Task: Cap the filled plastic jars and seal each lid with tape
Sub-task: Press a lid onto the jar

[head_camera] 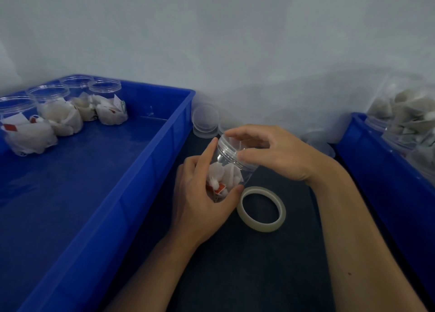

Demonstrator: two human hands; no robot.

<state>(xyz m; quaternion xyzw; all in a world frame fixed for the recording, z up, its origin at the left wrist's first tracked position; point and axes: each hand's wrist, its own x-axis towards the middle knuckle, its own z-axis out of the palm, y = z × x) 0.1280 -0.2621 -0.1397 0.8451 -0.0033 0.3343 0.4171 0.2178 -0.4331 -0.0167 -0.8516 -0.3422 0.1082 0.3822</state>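
Left hand (200,194) cradles a tilted filled jar (231,168); right hand (270,153) pinches its lid (229,145). Best to twist squarely. Tape roll (261,209) lies just beside the jar.

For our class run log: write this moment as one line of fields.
step: capping | left hand: holds filled jar | right hand: on lid | tape roll: on table, untouched

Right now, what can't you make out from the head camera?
- Lid on the held jar: the right hand covers it, so full seating is unclear.
- Jars in the right bin: cut off by the frame edge.
- Tape roll: loose end too faint to find.
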